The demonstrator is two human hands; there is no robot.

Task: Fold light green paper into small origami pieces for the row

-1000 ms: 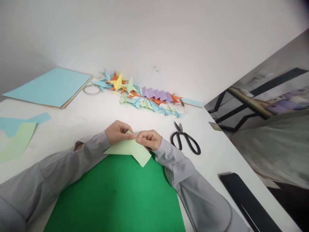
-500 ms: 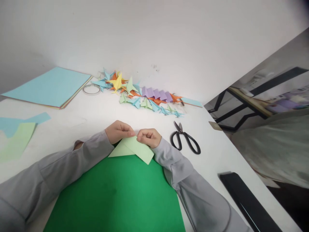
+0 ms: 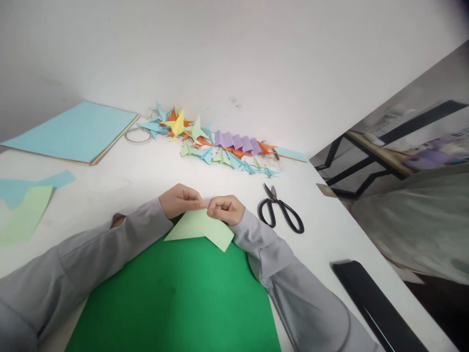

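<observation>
Pale green folded paper (image 3: 200,226) is held by its top edge above a large green sheet (image 3: 172,293). My left hand (image 3: 183,200) pinches it near the top point, thumb and forefinger together. Close beside, my right hand (image 3: 226,209) is closed on the same paper, fingers curled. The paper spreads below the hands into a pointed left part and a squared right part. My hands hide its top fold. Black-handled scissors (image 3: 280,208) lie on the table to the right of my right hand, blades slightly apart.
A stack of coloured paper (image 3: 73,132) lies back left beside a wire ring (image 3: 138,135). Folded paper cranes (image 3: 178,124) and a purple pleated strip (image 3: 237,142) line the wall. Paper offcuts (image 3: 31,210) lie left; a long black object (image 3: 377,303) lies front right.
The pale green paper has shifted slightly, and the crease line across its middle shows less. My left fingertips have moved a little to the right; both hands keep hold.
</observation>
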